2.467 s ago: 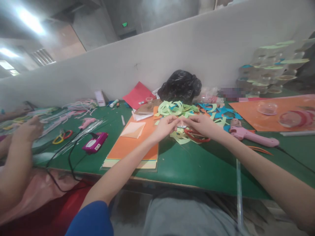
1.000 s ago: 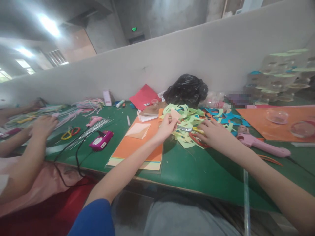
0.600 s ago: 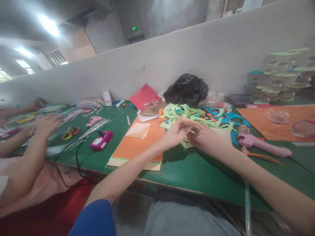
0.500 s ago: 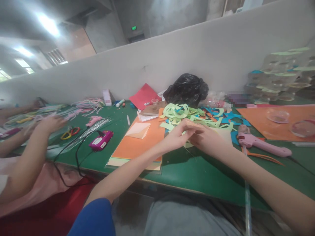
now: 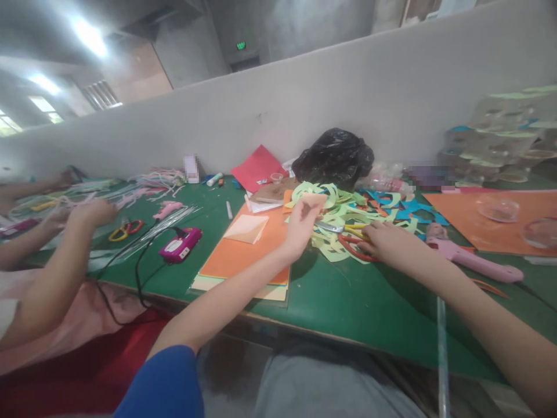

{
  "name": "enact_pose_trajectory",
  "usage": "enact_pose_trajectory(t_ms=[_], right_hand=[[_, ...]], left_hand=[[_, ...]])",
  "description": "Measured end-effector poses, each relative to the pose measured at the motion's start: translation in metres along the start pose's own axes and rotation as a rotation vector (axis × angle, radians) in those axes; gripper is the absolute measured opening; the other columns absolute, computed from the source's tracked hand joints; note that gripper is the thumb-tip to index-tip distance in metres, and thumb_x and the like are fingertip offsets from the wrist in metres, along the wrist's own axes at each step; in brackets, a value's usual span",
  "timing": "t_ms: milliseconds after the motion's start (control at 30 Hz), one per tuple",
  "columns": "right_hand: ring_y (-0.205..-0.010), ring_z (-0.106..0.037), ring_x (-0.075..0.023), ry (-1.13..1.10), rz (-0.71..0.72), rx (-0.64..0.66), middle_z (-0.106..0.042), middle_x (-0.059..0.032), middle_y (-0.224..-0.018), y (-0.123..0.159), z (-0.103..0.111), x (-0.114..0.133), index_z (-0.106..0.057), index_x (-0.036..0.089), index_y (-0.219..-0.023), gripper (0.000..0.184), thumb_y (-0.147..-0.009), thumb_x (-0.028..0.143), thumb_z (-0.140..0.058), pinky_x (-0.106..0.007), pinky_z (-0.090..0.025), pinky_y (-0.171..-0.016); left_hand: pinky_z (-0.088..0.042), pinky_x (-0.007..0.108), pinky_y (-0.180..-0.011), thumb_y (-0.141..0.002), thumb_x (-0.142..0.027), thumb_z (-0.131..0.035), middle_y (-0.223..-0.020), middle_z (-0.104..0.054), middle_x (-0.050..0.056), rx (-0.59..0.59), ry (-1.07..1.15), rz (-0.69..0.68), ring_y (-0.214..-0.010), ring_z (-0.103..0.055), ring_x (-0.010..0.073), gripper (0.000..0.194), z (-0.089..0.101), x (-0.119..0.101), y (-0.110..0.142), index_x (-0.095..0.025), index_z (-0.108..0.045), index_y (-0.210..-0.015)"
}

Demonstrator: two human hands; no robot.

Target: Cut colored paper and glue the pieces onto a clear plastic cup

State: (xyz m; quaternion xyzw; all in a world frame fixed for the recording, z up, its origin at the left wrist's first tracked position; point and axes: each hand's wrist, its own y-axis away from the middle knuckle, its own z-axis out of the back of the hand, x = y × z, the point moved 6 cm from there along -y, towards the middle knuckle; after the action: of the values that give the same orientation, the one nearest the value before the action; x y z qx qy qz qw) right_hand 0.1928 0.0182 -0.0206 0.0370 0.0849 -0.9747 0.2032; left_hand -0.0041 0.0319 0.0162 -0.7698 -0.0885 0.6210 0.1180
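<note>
My left hand [image 5: 300, 223] pinches a small folded piece of peach paper [image 5: 316, 201] above the pile of paper scraps. To its right, my right hand [image 5: 385, 241] has its fingers on the scissors [image 5: 357, 249], which have yellow and red handles. Their metal blades point left, toward my left wrist, over light green paper offcuts [image 5: 333, 249]. Some of the fingers around the handles are hidden from view. A folded pale peach sheet [image 5: 246, 227] lies left of my left hand, on a stack of orange paper [image 5: 226, 261].
A pink glue gun [image 5: 478, 262] lies right of my right hand. Behind the scraps sits a black plastic bag [image 5: 333, 157]. A purple power socket [image 5: 180, 245] with a black cord stands at left, near a co-worker's hands [image 5: 91, 215]. Stacked cup-like pieces [image 5: 500, 139] stand far right.
My hands were together over the scraps and have moved apart. The left now lifts the peach paper to the left; the right has moved right and taken hold of the scissors.
</note>
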Motion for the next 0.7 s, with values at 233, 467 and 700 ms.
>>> enact_pose_trajectory(t_ms=[233, 467, 700], right_hand=[[-0.08, -0.063, -0.0253, -0.105, -0.051, 0.029, -0.066, -0.0169, -0.091, 0.001, 0.012, 0.011, -0.063, 0.013, -0.088, 0.024, -0.095, 0.02, -0.041, -0.033, -0.043, -0.07], [-0.067, -0.064, -0.0238, -0.459, -0.288, 0.206, -0.068, -0.0112, -0.081, 0.003, 0.023, -0.004, -0.056, 0.019, -0.091, 0.027, -0.093, 0.045, -0.05, -0.032, -0.043, -0.058], [-0.071, -0.065, -0.0266, -0.646, -0.341, 0.191, -0.069, -0.0088, -0.083, -0.001, 0.026, -0.002, -0.059, 0.019, -0.096, 0.05, -0.081, 0.067, -0.059, -0.035, -0.048, -0.061]], left_hand=[[-0.046, 0.02, -0.073, -0.093, -0.019, -0.053, -0.08, -0.048, -0.001, -0.098, -0.002, -0.006, -0.075, -0.05, 0.0091, 0.017, 0.02, 0.003, -0.017, -0.02, -0.047, -0.077], [-0.042, 0.02, -0.07, -0.091, -0.026, -0.058, -0.079, -0.049, -0.002, -0.217, 0.002, -0.037, -0.07, -0.048, 0.0089, 0.013, 0.041, -0.008, -0.027, -0.02, -0.051, -0.083], [-0.043, 0.021, -0.067, -0.088, -0.024, -0.061, -0.073, -0.05, -0.004, -0.173, 0.032, -0.046, -0.066, -0.05, 0.0083, 0.009, 0.038, 0.004, -0.031, -0.02, -0.053, -0.086]])
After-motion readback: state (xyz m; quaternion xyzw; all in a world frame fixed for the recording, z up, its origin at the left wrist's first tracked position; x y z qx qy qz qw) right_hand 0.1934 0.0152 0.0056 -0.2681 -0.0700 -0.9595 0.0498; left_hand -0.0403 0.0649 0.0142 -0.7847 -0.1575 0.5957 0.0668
